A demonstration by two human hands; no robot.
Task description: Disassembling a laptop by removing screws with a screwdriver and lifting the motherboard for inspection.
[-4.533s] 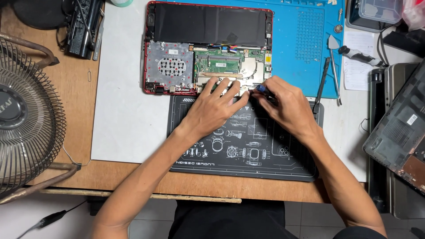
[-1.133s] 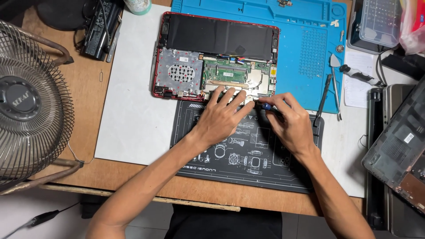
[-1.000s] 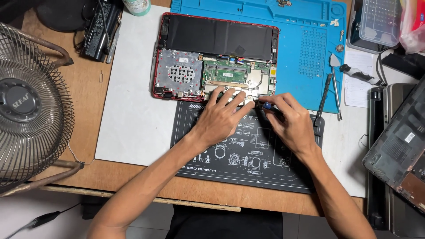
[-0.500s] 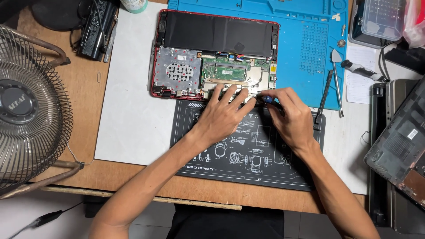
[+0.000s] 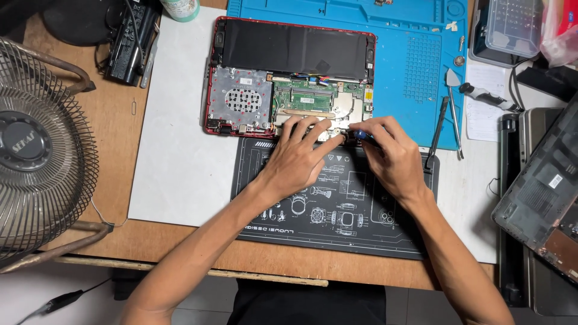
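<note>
Presently, the right hand (image 5: 394,159) is seen closed in a pinch on a small blue-handled screwdriver (image 5: 361,136), its tip directed at the near right corner of the opened laptop (image 5: 289,84). The left hand (image 5: 298,157) is spread open, nothing being held; its fingertips (image 5: 304,125) are pressed on the laptop's near edge, just left of the screwdriver.

The laptop is judged stiff in its red-rimmed shell but fragile inside: a green circuit board, copper pipe and thin wires are exposed. It would best be taken by the outer rim, never by the board. The screwdriver is judged light and thin, and liable to slip from the screw head.

The laptop lies across a blue work mat (image 5: 421,66), its near edge meeting a black printed mat (image 5: 337,216) on which both wrists are rested. Right of the laptop, tweezers and a pry tool (image 5: 448,108) are laid. Far right of it, a dismantled grey casing (image 5: 542,192) is stacked. Left of the laptop, beyond a white sheet, a wire-caged fan (image 5: 36,150) stands at the bench (image 5: 174,241) end. Room is judged limited.
</note>
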